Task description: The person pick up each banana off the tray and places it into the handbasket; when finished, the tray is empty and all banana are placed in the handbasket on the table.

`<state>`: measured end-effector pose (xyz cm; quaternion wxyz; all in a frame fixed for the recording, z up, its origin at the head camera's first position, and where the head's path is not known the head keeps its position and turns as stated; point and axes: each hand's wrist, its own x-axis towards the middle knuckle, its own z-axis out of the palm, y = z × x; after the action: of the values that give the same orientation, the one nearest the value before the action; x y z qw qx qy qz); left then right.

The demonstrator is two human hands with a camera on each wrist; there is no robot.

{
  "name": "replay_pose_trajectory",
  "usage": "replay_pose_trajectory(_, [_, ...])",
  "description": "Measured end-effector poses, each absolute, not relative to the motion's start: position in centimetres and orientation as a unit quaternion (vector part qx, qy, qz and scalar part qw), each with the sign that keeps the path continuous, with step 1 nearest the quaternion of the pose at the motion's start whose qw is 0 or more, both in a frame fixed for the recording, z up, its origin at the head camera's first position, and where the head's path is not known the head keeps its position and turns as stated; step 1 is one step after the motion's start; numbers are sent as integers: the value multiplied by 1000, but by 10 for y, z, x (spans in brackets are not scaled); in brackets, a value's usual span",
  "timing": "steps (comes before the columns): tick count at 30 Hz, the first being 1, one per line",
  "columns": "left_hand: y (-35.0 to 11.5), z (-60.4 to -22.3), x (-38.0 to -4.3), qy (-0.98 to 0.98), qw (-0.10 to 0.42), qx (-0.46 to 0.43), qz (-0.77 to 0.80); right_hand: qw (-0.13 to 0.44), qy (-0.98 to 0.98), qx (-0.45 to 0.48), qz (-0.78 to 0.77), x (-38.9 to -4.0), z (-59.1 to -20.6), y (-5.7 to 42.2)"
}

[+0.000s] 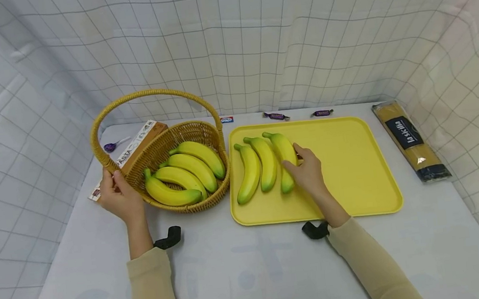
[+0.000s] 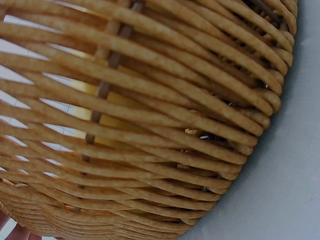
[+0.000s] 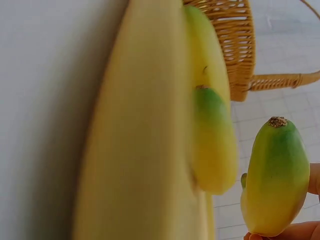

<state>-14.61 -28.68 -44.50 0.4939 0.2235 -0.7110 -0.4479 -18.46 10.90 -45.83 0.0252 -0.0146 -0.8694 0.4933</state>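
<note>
On the left stands a wicker basket [image 1: 224, 186] with a tall arched handle [image 1: 150, 92] and several yellow bananas [image 1: 190, 167] inside. My left hand [image 1: 121, 197] pinches the basket at its left side, where the handle meets the rim; the left wrist view is mostly filled by woven wall [image 2: 150, 120]. Beside the basket lies a yellow tray [image 1: 348, 171]. My right hand [image 1: 310, 168] holds a banana [image 1: 285, 149] between thumb and fingers over the tray. Two other bananas, one outer [image 1: 248, 173] and one middle [image 1: 265, 161], lie to its left. The right wrist view shows the held banana's green tip [image 3: 280, 145].
A pasta box [image 1: 135, 149] lies slanted behind the basket, near a purple lollipop [image 1: 110, 147]. Wrapped candies [image 1: 276, 115] lie behind the tray. A spaghetti packet [image 1: 411, 142] is at the tray's right. Gridded white cloth [image 1: 250, 44] hangs around the table.
</note>
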Motion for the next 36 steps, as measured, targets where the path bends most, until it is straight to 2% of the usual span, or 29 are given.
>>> replay_pose_trajectory(12, [-287,-446,-147,-712,492,227,-446,36,-868,47,493,-161,-421,103])
replay_pose_trajectory(23, [-287,-445,-147,-714,493,227,-443,10,-845,158,512,-135,-383,84])
replay_pose_trajectory(29, [-287,-445,-146,-715,495,225,-440,-10,-840,225,493,-139,-371,52])
replay_pose_trajectory(36, [-286,-444,-146,-715,494,218,-445,-31,-833,295,467,-161,-366,7])
